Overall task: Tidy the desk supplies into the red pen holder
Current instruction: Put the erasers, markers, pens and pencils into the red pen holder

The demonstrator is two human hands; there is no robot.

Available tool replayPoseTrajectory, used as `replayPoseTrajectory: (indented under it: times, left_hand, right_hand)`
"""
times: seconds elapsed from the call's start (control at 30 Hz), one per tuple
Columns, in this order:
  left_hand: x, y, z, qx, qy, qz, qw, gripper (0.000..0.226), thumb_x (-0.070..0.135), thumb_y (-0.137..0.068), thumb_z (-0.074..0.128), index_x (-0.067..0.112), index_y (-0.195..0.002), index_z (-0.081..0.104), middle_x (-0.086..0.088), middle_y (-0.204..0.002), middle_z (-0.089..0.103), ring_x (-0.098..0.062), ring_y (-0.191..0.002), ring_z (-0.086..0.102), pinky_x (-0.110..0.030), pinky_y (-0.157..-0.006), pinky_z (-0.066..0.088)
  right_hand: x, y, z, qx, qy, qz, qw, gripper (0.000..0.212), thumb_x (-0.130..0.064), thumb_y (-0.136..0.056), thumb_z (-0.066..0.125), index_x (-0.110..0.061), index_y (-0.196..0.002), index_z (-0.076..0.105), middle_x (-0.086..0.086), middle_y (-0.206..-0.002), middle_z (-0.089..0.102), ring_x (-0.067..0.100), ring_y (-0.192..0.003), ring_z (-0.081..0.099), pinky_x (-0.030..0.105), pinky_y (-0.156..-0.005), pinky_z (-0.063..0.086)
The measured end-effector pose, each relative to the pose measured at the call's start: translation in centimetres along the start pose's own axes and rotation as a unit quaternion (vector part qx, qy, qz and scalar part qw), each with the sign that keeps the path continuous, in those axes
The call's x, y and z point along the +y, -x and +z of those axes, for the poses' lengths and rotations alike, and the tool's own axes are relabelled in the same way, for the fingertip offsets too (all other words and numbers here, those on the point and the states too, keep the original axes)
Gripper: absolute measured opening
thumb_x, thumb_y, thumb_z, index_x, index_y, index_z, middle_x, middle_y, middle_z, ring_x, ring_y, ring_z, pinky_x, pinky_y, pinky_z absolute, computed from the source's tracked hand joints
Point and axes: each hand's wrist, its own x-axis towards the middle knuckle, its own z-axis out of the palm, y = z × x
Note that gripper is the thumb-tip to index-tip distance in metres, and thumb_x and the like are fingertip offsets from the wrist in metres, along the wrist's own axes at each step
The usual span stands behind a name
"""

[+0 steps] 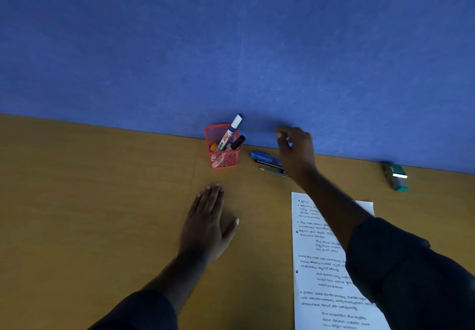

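Observation:
The red mesh pen holder [222,159] stands on the wooden desk against the blue partition. A white whiteboard marker [229,132], a black marker [237,142] and an orange item [213,147] stick out of it. Just right of the holder a blue pen [264,157] and a pencil [271,171] lie on the desk. My right hand [295,151] hovers above their right ends, fingers apart and empty. My left hand [208,221] rests flat on the desk in front of the holder, holding nothing.
A printed sheet of paper [323,265] lies at the right front, partly under my right forearm. A green and grey stapler-like object [395,177] sits far right near the blue partition [231,47]. The wooden desk [90,201] stretches left.

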Motion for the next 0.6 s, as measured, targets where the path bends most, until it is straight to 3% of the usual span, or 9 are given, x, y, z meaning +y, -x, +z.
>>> replayPoseTrajectory:
  times: [0.2, 0.37, 0.6]
  left_hand:
    - [-0.1, 0.0, 0.1, 0.004, 0.003, 0.005, 1.0, 0.082, 0.064, -0.098, 0.033, 0.012, -0.159, 0.017, -0.003, -0.168, 0.013, -0.017, -0.156, 0.007, -0.036, -0.126, 0.011]
    - [0.0, 0.1, 0.0, 0.009, 0.007, 0.006, 1.0, 0.082, 0.063, -0.097, 0.035, 0.012, -0.159, 0.019, -0.004, -0.168, 0.016, -0.019, -0.155, 0.011, -0.038, -0.125, 0.015]
    - [0.1, 0.0, -0.1, 0.01, 0.004, 0.005, 1.0, 0.081, 0.062, -0.097, 0.036, 0.01, -0.158, 0.023, -0.004, -0.167, 0.019, -0.02, -0.155, 0.014, -0.038, -0.124, 0.015]
  right_hand:
    - [4.9, 1.1, -0.8, -0.055, 0.09, 0.086, 0.991, 0.035, -0.001, -0.086, 0.051, -0.013, -0.113, 0.069, 0.011, -0.118, 0.065, 0.03, -0.11, 0.058, 0.042, -0.093, 0.05]
    - [6.4, 2.2, -0.5, -0.119, 0.205, 0.045, 0.97, 0.024, -0.014, -0.085, 0.053, -0.016, -0.105, 0.068, 0.011, -0.102, 0.062, 0.035, -0.101, 0.054, 0.034, -0.074, 0.044]
    - [6.6, 2.4, 0.0, -0.137, 0.228, 0.05, 0.963, 0.023, -0.018, -0.089, 0.056, -0.018, -0.108, 0.067, 0.011, -0.107, 0.058, 0.032, -0.106, 0.048, 0.038, -0.081, 0.042]
